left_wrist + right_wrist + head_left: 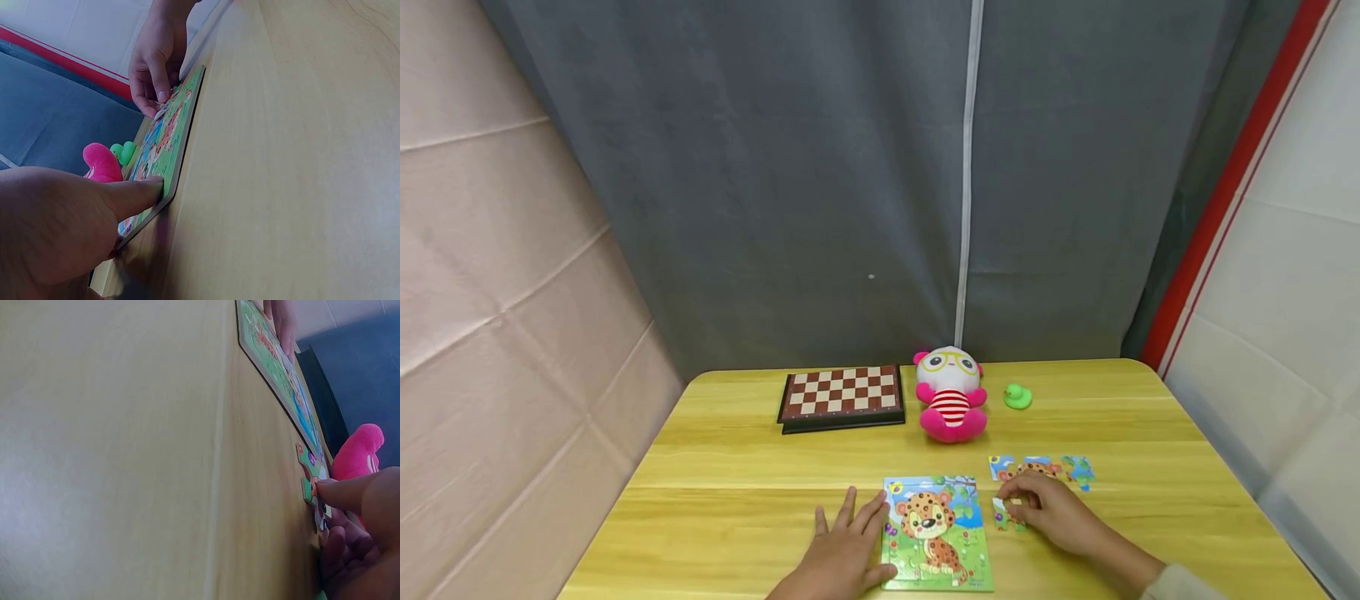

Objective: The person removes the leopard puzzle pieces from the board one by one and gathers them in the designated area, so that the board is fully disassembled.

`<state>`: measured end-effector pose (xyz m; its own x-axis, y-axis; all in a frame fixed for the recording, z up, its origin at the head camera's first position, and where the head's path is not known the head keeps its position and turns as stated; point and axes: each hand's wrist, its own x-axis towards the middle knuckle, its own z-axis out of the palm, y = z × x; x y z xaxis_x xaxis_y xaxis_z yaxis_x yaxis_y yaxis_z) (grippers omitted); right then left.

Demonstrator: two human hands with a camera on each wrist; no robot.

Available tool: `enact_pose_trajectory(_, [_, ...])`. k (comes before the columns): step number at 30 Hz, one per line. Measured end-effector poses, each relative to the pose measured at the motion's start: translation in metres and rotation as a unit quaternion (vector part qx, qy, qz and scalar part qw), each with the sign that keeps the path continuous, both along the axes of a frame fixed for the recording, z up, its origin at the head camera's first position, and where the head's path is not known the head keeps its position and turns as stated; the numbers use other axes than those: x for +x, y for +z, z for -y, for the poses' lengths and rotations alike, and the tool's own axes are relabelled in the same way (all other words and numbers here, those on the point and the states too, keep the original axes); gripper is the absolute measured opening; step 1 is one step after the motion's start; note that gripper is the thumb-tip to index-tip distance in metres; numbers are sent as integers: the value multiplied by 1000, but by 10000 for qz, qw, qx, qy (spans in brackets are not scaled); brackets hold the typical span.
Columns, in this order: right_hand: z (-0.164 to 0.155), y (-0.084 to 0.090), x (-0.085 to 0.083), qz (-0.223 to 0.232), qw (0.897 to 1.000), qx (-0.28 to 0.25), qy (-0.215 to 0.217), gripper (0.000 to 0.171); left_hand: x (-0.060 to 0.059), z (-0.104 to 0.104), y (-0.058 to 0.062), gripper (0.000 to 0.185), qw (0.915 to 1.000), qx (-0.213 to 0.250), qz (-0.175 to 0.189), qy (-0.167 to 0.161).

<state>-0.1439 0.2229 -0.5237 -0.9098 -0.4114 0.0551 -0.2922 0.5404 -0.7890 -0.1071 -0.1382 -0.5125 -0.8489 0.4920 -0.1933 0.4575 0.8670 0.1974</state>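
Puzzle board edge steadied by flat left hand, right hand pinching loose piece beside it

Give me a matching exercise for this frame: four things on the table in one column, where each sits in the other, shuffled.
Things:
1. chessboard
2. green duck
3. puzzle board
4. loose puzzle piece

Places:
A. under the right hand fingers
B. left of the plush toy
C. right of the plush toy
D. steadied at its left edge by the left hand

Pairs: 1-B, 2-C, 3-D, 4-A
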Motion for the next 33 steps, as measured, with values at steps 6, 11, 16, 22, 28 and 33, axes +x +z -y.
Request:
enact_pose_trajectory(6, [0,0,1,-145,9999,-66,53,14,0,1,-1,86,10000,9,-63,-23])
enact_pose_trajectory(11, [-1,-1,2,-141,9999,-12,37,15,1,0,0,86,10000,15,-50,-15])
enact_pose_trajectory(16, [-2,-1,2,-130,9999,23,32,17,0,0,0,86,10000,11,-39,-17])
enact_pose_trajectory(22, [-1,1,1,-6,10000,63,4,18,0,1,-1,86,10000,29,-29,-21])
enact_pose_trajectory(28, [0,5,1,83,10000,-15,53,18,1,1,-1,86,9999,63,-77,-36])
enact_pose_trajectory(33, [0,5,0,82,9999,-71,118,19,0,0,-1,87,10000,16,-77,-12])
